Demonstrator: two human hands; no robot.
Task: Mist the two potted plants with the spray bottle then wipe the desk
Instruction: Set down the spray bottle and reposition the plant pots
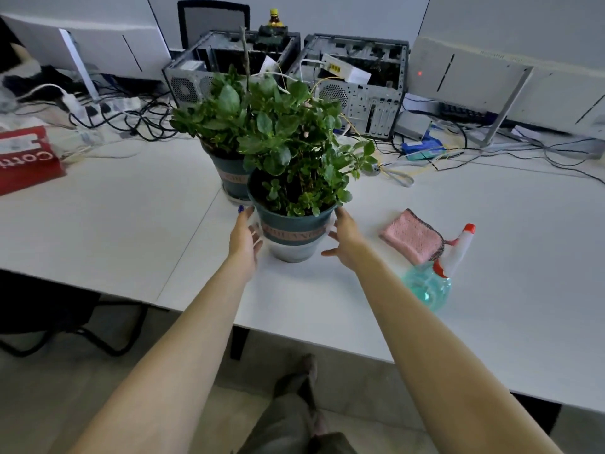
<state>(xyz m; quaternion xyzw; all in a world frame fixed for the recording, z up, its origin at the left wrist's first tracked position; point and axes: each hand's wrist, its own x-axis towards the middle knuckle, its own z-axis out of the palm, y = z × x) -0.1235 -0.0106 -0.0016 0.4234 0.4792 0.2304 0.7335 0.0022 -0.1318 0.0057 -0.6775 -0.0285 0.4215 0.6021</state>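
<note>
Two leafy green plants stand on the white desk. The near potted plant sits in a teal and white pot, and the far potted plant stands just behind it to the left. My left hand is at the near pot's left side and my right hand at its right side, fingers spread, touching or almost touching the pot. A pink cloth lies to the right. A teal spray bottle with a white and red head stands beside the cloth, near the desk's front edge.
Two open computer cases stand behind the plants amid tangled cables. A red box lies at the far left. Monitor backs stand at the rear left and right. The desk's front edge runs diagonally below my arms.
</note>
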